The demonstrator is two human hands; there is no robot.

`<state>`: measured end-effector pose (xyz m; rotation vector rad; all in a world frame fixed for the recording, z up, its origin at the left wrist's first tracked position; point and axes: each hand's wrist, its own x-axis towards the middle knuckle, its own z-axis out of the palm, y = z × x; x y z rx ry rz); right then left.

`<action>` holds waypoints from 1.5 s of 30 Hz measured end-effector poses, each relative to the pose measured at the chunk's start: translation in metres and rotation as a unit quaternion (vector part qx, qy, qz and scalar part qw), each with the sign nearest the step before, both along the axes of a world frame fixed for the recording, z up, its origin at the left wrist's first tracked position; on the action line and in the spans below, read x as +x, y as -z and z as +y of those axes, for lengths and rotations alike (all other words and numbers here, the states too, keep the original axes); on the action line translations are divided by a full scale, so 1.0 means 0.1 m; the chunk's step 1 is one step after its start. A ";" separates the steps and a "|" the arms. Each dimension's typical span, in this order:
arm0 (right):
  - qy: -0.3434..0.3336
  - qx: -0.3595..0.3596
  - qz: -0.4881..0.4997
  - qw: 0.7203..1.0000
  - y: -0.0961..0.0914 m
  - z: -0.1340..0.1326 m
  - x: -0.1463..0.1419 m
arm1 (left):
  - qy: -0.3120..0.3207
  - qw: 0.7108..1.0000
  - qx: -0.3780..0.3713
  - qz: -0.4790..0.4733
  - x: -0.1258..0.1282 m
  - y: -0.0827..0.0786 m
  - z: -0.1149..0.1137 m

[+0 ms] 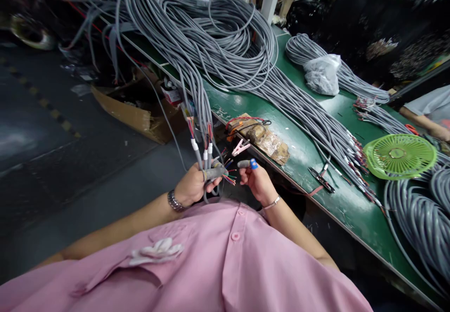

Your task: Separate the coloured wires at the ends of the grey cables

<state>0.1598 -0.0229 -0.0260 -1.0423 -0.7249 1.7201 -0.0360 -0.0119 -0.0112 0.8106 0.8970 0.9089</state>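
My left hand is wrapped round several grey cables with white bands near their ends. Thin coloured wires fan out from a cable end beside its thumb, which wears a grey finger cover. To the right, my right hand is closed, its fingers curled in and a grey cover and a blue band on its digits. It is close to the wire tips, with a small gap between. Whatever its fingers pinch, if anything, is too small to make out. A pink clip is just above the hands at the table edge.
Large coils of grey cable lie across the green table. A taped block, cutters, a green fan and a plastic bag rest there too. Below stands a cardboard box. Another person's arm is at the right.
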 end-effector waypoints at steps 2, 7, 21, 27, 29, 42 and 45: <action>0.007 -0.004 0.012 1.000 -0.01 0.11 0.03 | 0.032 0.999 -0.011 -0.013 0.01 0.00 0.03; -0.016 0.004 0.046 0.999 -0.02 0.37 -0.04 | 0.061 0.993 -0.042 -0.088 0.07 0.03 0.12; 0.067 -0.011 0.157 0.985 -0.04 0.52 -0.26 | 0.045 0.979 -0.118 -0.163 0.17 0.01 0.20; 0.101 -0.003 0.177 0.979 -0.10 0.53 -0.32 | 0.053 0.981 -0.127 -0.139 0.18 0.02 0.19; 0.092 -0.005 0.182 0.979 -0.08 0.52 -0.31 | 0.057 0.981 -0.129 -0.130 0.19 0.01 0.19; 0.013 -0.026 0.161 0.987 -0.12 0.46 -0.21 | 0.002 0.996 -0.027 -0.083 0.14 0.04 0.03; 0.034 0.004 0.130 0.991 -0.15 0.45 -0.22 | -0.022 0.997 0.003 -0.068 0.16 0.03 0.00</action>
